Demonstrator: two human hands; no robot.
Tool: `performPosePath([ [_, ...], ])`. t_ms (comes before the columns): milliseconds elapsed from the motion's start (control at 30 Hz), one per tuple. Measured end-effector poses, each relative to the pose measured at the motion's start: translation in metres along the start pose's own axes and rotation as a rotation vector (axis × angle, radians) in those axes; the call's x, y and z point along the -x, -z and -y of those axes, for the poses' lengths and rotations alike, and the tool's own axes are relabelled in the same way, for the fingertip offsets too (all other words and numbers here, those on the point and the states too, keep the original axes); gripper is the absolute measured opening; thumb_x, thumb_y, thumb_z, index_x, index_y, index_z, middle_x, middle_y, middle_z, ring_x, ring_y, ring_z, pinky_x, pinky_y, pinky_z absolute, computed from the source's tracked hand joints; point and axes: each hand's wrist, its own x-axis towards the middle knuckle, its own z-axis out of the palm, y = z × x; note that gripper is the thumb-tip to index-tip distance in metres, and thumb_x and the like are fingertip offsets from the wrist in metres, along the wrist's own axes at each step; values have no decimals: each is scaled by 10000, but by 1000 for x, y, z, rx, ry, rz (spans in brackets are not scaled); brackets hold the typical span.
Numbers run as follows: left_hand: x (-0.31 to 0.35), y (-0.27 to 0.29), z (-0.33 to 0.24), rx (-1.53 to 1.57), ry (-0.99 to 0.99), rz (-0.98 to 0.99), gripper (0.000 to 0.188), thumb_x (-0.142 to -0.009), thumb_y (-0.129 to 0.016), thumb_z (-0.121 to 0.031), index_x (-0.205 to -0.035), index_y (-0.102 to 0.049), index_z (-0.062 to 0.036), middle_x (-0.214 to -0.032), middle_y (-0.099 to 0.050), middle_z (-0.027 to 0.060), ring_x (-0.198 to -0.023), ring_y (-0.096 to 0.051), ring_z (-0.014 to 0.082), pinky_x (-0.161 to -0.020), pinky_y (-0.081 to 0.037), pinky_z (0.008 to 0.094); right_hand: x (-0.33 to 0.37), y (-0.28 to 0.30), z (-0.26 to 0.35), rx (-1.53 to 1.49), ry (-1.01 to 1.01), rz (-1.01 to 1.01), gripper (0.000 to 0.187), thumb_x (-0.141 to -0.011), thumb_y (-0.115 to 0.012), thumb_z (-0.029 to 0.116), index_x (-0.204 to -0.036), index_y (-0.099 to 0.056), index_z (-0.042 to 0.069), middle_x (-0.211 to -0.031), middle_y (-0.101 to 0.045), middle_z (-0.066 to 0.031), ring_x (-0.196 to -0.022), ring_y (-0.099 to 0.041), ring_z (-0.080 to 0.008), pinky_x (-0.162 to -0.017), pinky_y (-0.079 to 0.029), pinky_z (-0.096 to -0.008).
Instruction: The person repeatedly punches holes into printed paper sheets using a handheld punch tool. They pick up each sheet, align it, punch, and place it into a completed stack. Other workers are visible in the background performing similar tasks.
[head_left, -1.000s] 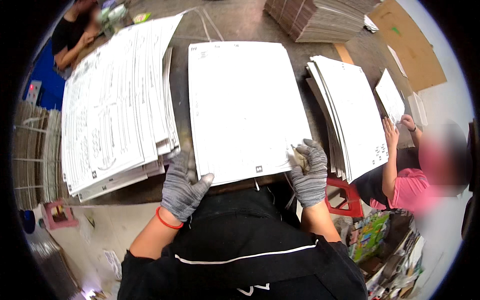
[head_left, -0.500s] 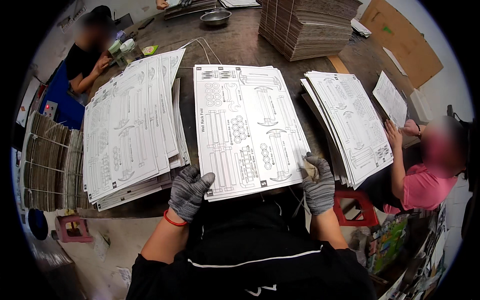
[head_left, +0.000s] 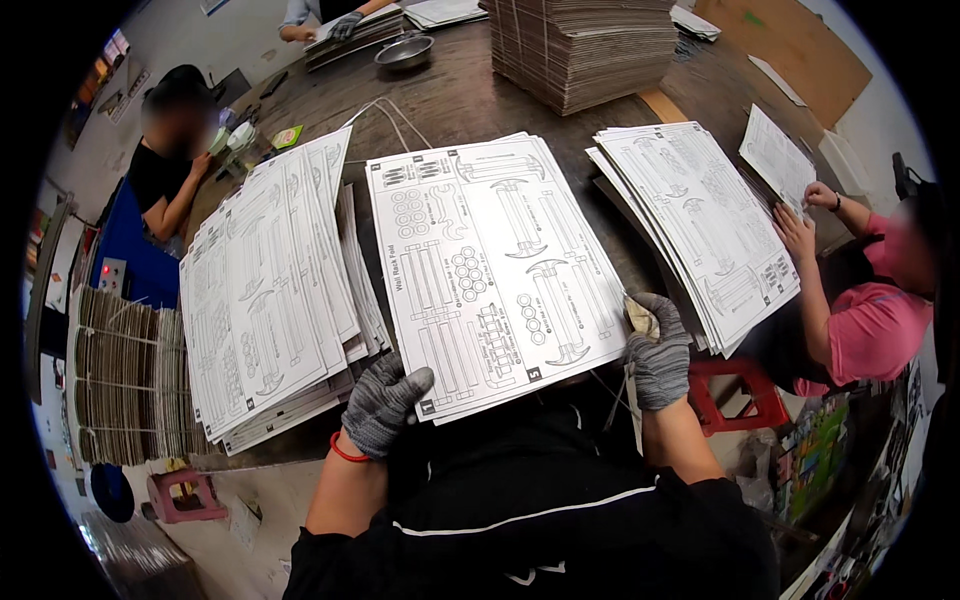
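Before me lies a small pile of white printed sheets [head_left: 480, 265] with line drawings of bolts, nuts and wrenches. My left hand [head_left: 383, 405], in a grey knit glove, is closed on its near left corner, thumb on top. My right hand [head_left: 660, 355], gloved alike with a beige patch at the fingertips, is closed at the near right edge; its fingers underneath are hidden. A taller, fanned stack of similar printed sheets [head_left: 265, 290] lies to the left. Another printed stack [head_left: 690, 220] lies to the right.
Bundled brown cardboard [head_left: 580, 50] stands at the back of the dark table [head_left: 450, 95], near a metal bowl [head_left: 404, 52]. A tied cardboard bundle [head_left: 130, 380] is at left. Co-workers sit left and right; another handles sheets at the far side. A red stool [head_left: 740, 395] stands below right.
The whole view has turned and shifted slightly. My hands keep their places on the sheets. The right co-worker's hands have moved a little, and more of the far co-worker shows.
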Motion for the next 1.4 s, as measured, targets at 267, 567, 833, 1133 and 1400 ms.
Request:
performPosePath([
  [267,24,-20,-28,-188,-63,-30,385,-925,-623,-113,-1266,-553,51,-1166,-667,117,-1057,-617,178,-928,-484,317,5,-16,3,57,141,23,473,-711,-458,-139,-1157,-568,-26,-1194,-588,-179,-1158,-574,-270,-1039,-427,-342],
  [567,96,64,-53,-326,-370,-868,390,-933,-629,-200,-1247,-577,27,-986,-666,58,-767,-596,109,-690,-511,254,-1,-23,-5,588,482,32,467,-620,-561,-44,-1083,-607,-5,-1167,-629,-208,-1055,-587,-386,-949,-446,-462],
  [833,126,206,-27,-545,-68,-1161,350,-924,-655,-72,-1247,-559,25,-1116,-659,95,-914,-620,142,-809,-517,275,-4,-24,-6,591,531,50,459,-620,-551,-49,-1073,-616,-4,-1160,-629,-211,-1018,-600,-385,-938,-454,-459],
  [1133,13,-38,-25,-1151,-495,135,805,-765,-749,-502,-1412,-474,-110,-1461,-432,188,-1386,-346,362,-1162,-223,469,-6,-26,-20,611,527,31,470,-641,-505,-66,-1102,-597,-64,-1149,-624,-229,-1091,-601,-372,-1023,-439,-423],
  [1400,-60,-42,21,-1406,-486,45,1116,-633,-650,-782,-1494,-351,-137,-1568,-260,177,-1463,-193,367,-1200,-51,510,-15,-21,-26,126,230,82,522,-735,-422,-172,-1240,-498,-63,-1274,-553,-181,-1186,-564,-280,-1083,-416,-384],
])
